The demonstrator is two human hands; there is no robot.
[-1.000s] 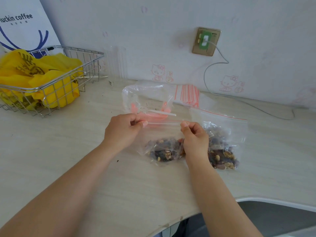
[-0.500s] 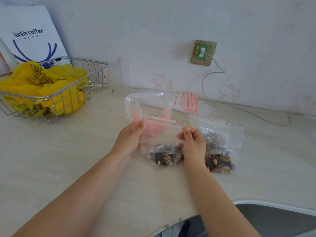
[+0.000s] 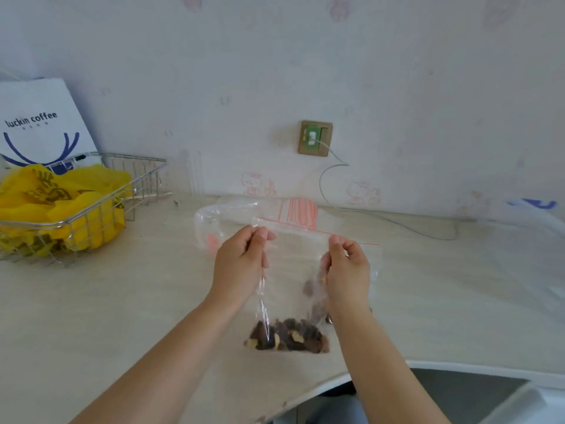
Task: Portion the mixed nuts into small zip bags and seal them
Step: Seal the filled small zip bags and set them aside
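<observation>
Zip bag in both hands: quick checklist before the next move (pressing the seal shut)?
1. Both hands on the top edge: ok. The left hand and the right hand each pinch a top corner of the small zip bag.
2. Nuts settled away from the strip: ok. The mixed nuts sit at the bottom of the bag.
3. Bag hanging upright: ok.
4. Zip strip already closed: cannot tell; the clear plastic is blurred there.
5. Strip free of crumbs: cannot tell.
6. Room on the countertop to lay the bag down: ok; the wire basket stands well off to the left.
</observation>
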